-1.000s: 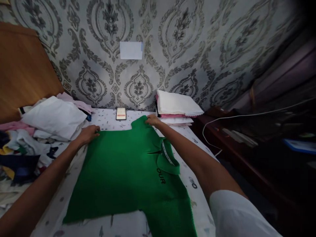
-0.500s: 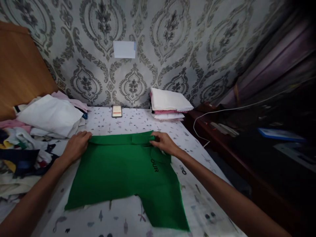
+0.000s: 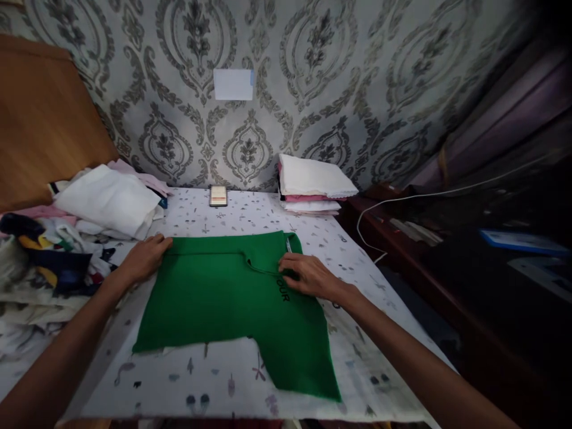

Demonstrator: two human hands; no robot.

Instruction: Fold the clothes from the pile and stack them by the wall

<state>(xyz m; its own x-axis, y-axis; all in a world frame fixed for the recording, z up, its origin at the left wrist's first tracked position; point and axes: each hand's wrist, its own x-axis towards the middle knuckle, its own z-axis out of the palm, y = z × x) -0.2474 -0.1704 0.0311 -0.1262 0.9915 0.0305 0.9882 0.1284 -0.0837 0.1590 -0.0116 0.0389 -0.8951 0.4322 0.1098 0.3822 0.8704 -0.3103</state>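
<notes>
A green garment [image 3: 205, 298] with dark lettering lies spread on the patterned white sheet [image 3: 232, 381], one strip folded over along its far edge. My left hand [image 3: 149, 253] is closed on its far left corner. My right hand [image 3: 304, 274] pinches the folded edge of the cloth near the lettering, on the right side. A small pale label shows at the far right corner of the garment, just beyond my right hand.
Heaped clothes [image 3: 107, 199] lie at the left by a wooden board [image 3: 53, 119]. A folded stack [image 3: 313, 179] and a phone-like object [image 3: 218, 195] sit near the wall. A white cable [image 3: 415, 195] runs over dark furniture at the right.
My right hand has moved nearer along the garment's right side, drawing the folded edge down there and uncovering the label. My left hand stays at its corner. The view has shifted slightly.
</notes>
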